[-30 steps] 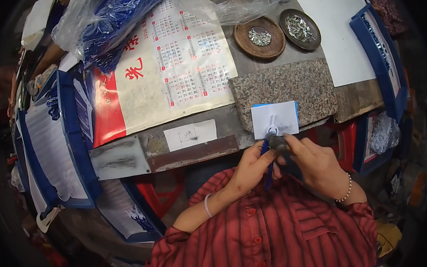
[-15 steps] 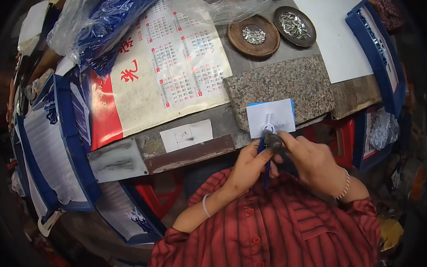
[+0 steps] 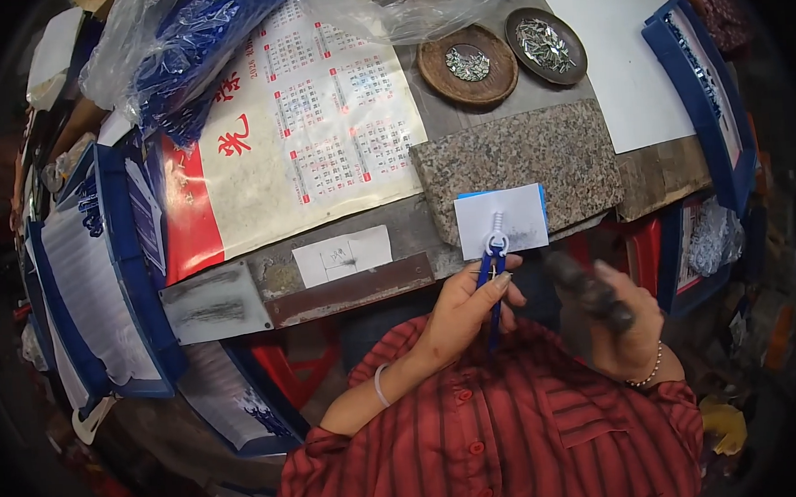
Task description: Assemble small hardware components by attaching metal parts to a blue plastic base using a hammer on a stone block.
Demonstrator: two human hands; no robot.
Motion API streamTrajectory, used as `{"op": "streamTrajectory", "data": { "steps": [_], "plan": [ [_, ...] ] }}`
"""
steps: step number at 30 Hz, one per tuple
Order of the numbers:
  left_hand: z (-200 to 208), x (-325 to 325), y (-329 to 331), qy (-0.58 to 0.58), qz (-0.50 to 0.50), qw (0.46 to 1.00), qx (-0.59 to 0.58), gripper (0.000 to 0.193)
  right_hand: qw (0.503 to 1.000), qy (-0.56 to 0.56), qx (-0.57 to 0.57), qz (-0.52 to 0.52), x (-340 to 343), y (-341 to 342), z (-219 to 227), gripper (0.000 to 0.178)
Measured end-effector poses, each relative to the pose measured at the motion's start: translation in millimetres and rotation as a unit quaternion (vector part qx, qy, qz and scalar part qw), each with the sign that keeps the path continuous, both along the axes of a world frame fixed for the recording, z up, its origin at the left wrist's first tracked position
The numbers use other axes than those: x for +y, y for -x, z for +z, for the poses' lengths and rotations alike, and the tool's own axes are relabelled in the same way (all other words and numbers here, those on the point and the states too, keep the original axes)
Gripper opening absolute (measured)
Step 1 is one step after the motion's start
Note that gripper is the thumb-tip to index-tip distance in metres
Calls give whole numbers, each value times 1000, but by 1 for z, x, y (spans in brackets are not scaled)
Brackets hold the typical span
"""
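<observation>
My left hand (image 3: 470, 310) is closed around a slim blue two-legged piece (image 3: 488, 275), held in front of my shirt at the table's near edge. Its upper end meets a white ribbed part with a ring (image 3: 496, 240), which lies over a small white card (image 3: 519, 212) on the granite slab (image 3: 524, 154). A small metallic bit shows between the blue legs. Off to the right, clear of the card, my right hand (image 3: 631, 330) grips a dark, stubby hammer (image 3: 592, 291), blurred by motion.
Beyond the slab stand two round wooden dishes (image 3: 431, 78) (image 3: 525, 58) of small metal pins. A calendar sheet (image 3: 258, 189) covers the table's left, below a plastic bag of blue parts (image 3: 195, 56). Blue trays (image 3: 148, 264) (image 3: 730, 169) flank both sides.
My right hand has swung the hammer away to the right, off the blue piece, uncovering the white ring. My left hand stays nearly in place with its hold.
</observation>
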State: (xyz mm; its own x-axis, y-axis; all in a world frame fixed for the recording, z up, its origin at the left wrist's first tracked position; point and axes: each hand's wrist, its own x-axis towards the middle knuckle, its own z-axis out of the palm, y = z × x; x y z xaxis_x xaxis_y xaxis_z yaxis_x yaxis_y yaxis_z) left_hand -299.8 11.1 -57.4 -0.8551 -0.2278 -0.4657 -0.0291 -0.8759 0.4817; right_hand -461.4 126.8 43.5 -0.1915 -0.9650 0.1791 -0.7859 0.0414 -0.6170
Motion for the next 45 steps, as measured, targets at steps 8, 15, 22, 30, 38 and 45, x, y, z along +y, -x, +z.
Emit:
{"op": "streamTrajectory", "data": {
  "steps": [8, 15, 22, 30, 38, 45],
  "plan": [
    [-5, 1, -1, 0, 1, 1000, -4, 23, 993, -106, -25, 36, -23, 2, 6, 52],
    [-5, 4, 0, -5, 14, 1000, -4, 23, 986, -115, 76, 89, -29, -6, 17, 54],
    [-9, 5, -4, 3, 18, 1000, -1, 22, 989, -130, 12, 75, -36, -7, 24, 57],
    [-4, -1, 0, 1, 4, 1000, -5, 19, 985, -157, 6, 64, -44, -5, -5, 49],
    [-4, -2, -2, -19, -2, 1000, -24, 25, 964, -256, -42, 52, -36, 1, -7, 53],
    [6, -9, -1, -51, -10, 999, 2, 37, 973, -112, 139, -148, -40, 39, -29, 39]
  ]
}}
